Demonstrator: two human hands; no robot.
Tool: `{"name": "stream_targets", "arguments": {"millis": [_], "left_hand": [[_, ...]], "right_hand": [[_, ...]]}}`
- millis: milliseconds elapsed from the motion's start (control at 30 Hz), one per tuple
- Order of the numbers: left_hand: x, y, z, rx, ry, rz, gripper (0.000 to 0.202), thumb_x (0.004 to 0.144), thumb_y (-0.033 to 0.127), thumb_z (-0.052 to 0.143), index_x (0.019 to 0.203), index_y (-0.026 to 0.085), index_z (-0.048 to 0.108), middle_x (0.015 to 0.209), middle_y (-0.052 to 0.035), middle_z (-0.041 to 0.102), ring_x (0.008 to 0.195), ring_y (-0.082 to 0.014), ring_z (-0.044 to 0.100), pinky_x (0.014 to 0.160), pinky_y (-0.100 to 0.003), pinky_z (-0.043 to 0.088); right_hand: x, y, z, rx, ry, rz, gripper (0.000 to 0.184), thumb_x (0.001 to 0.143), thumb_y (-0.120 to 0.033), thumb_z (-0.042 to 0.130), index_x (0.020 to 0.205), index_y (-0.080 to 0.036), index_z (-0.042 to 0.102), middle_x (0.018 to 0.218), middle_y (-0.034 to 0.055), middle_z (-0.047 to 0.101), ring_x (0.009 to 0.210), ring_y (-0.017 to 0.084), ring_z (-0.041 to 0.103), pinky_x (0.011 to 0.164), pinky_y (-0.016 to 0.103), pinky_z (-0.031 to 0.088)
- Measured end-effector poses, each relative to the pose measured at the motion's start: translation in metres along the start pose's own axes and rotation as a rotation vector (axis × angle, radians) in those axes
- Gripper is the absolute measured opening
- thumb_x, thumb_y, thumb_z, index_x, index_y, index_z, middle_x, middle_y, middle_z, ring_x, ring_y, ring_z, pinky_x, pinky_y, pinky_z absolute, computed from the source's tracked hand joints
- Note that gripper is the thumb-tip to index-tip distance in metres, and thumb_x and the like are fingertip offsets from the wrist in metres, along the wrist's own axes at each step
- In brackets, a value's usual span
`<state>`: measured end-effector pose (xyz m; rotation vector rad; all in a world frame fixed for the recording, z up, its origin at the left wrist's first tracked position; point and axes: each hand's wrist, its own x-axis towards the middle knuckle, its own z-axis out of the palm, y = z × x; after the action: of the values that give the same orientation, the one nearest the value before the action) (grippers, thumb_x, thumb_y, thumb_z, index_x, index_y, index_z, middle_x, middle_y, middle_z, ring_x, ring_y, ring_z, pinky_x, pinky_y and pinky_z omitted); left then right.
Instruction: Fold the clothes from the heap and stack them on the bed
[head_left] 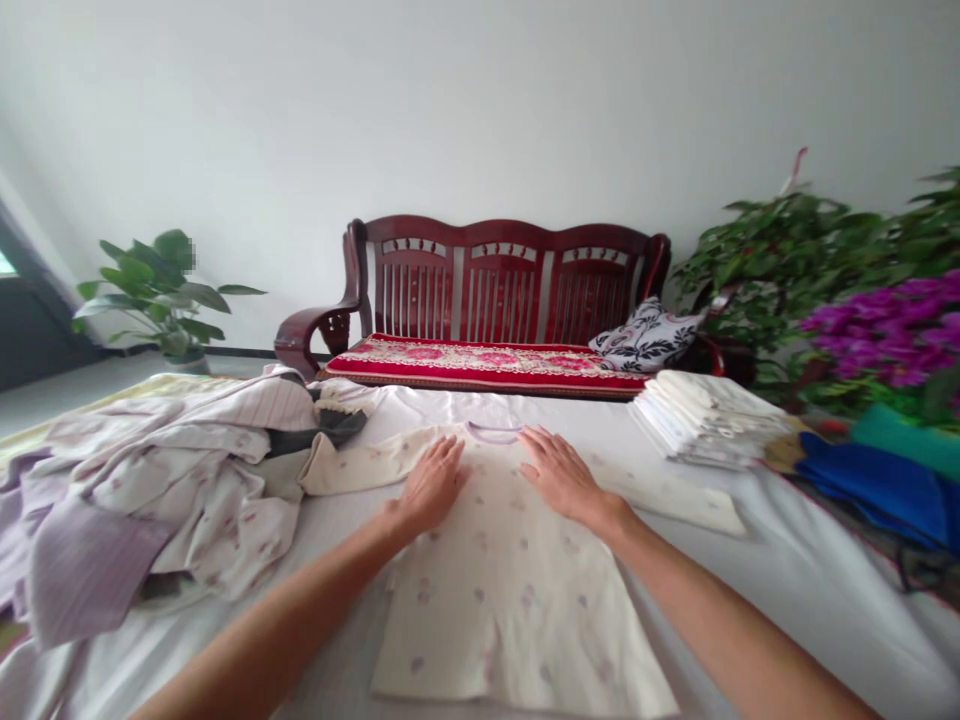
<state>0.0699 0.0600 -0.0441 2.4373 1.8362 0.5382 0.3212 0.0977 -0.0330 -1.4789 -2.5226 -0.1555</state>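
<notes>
A cream long-sleeved shirt (510, 580) with small faded prints and a lilac neckline lies spread face up, its collar away from me and its sleeves stretched out to both sides. My left hand (435, 482) rests flat on its left shoulder, fingers extended. On the opposite shoulder lies my right hand (562, 472), also flat with the fingers slightly apart. Neither hand grips the fabric. Some creases run through the lower part of the shirt near the hem.
A white sheet (817, 610) covers the surface. Loose clothes (187, 480) are heaped at left; a folded stack (705, 420) sits at back right, beside blue cloth (877, 490). Behind stand a wooden bench (495, 290) with a cushion (649, 335) and plants (795, 250).
</notes>
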Motion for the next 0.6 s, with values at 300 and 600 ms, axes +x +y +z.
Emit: {"name": "stream_targets", "arguments": {"millis": [300, 600], "left_hand": [[-0.087, 0.021, -0.002, 0.074, -0.169, 0.230, 0.066, 0.101, 0.056, 0.040, 0.155, 0.019, 0.037, 0.164, -0.0160, 0.030, 0.153, -0.0333, 0.025, 0.123, -0.053, 0.021], [-0.130, 0.010, -0.028, 0.111, -0.200, 0.400, 0.060, 0.101, 0.045, 0.046, 0.158, 0.029, 0.032, 0.166, -0.0096, 0.029, 0.155, -0.0288, 0.019, 0.125, -0.053, 0.012]], "right_hand": [[-0.095, -0.041, -0.011, 0.134, -0.163, -0.260, 0.059, 0.103, -0.049, 0.037, 0.157, -0.024, 0.035, 0.165, 0.0078, 0.030, 0.153, 0.024, 0.024, 0.126, 0.048, 0.021], [-0.157, -0.025, -0.032, 0.202, -0.228, -0.286, 0.062, 0.100, -0.052, 0.044, 0.158, -0.030, 0.033, 0.167, 0.0049, 0.027, 0.153, 0.025, 0.023, 0.125, 0.049, 0.021]]}}
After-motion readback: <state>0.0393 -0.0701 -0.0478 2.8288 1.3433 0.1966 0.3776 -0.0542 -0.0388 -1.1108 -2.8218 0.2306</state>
